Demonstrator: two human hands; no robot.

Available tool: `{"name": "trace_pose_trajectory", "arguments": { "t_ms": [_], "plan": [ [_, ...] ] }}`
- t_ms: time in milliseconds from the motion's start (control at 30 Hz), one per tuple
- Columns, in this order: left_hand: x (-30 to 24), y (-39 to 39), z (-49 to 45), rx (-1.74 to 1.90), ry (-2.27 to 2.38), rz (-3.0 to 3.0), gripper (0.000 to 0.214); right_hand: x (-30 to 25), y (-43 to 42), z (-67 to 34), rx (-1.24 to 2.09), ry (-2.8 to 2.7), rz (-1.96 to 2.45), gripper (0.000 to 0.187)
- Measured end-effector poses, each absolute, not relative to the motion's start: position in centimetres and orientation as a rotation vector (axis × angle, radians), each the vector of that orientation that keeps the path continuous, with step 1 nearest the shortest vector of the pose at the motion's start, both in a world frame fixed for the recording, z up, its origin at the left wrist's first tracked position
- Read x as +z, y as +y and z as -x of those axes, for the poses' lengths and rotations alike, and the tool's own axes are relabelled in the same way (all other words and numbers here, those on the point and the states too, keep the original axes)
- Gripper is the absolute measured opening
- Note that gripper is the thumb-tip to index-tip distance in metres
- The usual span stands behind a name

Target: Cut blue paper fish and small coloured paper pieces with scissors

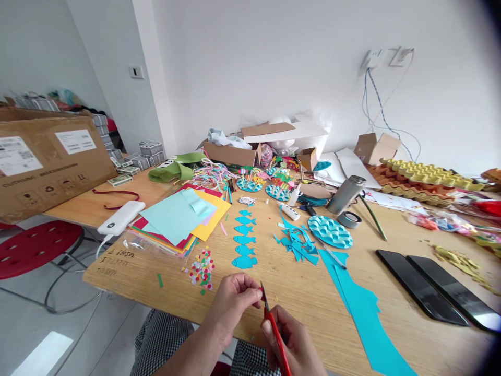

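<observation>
My right hand (289, 334) is closed around red-handled scissors (278, 338), whose dark blades point up and away. My left hand (238, 297) pinches a tiny red piece (261, 290) right beside the blade tips; its exact shape is too small to tell. Beyond my hands, several blue paper fish (245, 249) lie in a column on the wooden table (219, 303). To the left of them is a scatter of coloured paper dots (202, 269). Blue paper scraps (299, 243) and a large cut blue sheet (364, 308) lie to the right.
Stacked coloured paper (172, 214) and a white power bank (121, 217) occupy the left side. At the right are two black phones (420, 287), a steel flask (346, 194), a tape roll (349, 219) and a blue wavy disc (330, 232). Boxes (230, 153) stand against the wall.
</observation>
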State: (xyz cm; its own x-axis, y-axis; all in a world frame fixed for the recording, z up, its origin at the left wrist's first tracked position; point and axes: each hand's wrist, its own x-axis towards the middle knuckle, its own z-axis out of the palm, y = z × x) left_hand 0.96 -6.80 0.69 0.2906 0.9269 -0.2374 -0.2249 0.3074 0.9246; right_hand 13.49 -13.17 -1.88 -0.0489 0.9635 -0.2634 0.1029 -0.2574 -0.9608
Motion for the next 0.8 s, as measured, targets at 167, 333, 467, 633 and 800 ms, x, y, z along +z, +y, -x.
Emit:
{"name": "trace_pose_trajectory", "arguments": {
  "t_ms": [167, 333, 467, 633, 800],
  "plan": [
    [0.60, -6.70, -1.11, 0.935, 0.937, -0.916, 0.013, -1.97, -13.15, -13.38, 1.380, -1.203, 1.476, 0.056],
    [0.56, -6.72, -0.97, 0.931, 0.934, -0.929, 0.013, -1.95, -13.16, -13.54, 1.402, -1.222, 1.439, 0.055],
    [0.58, -6.69, -0.86, 0.912, 0.940, -0.931, 0.013, -1.62, -13.19, -13.72, 1.399, -1.245, 1.440, 0.054],
    [0.66, -6.51, -0.73, 0.908, 0.939, -0.943, 0.010, -1.40, -13.18, -13.85, 1.371, -1.272, 1.462, 0.055],
    [0.73, -6.48, -0.64, 0.917, 0.946, -0.938, 0.013, -1.72, -13.15, -13.88, 1.404, -1.243, 1.461, 0.057]
  ]
}}
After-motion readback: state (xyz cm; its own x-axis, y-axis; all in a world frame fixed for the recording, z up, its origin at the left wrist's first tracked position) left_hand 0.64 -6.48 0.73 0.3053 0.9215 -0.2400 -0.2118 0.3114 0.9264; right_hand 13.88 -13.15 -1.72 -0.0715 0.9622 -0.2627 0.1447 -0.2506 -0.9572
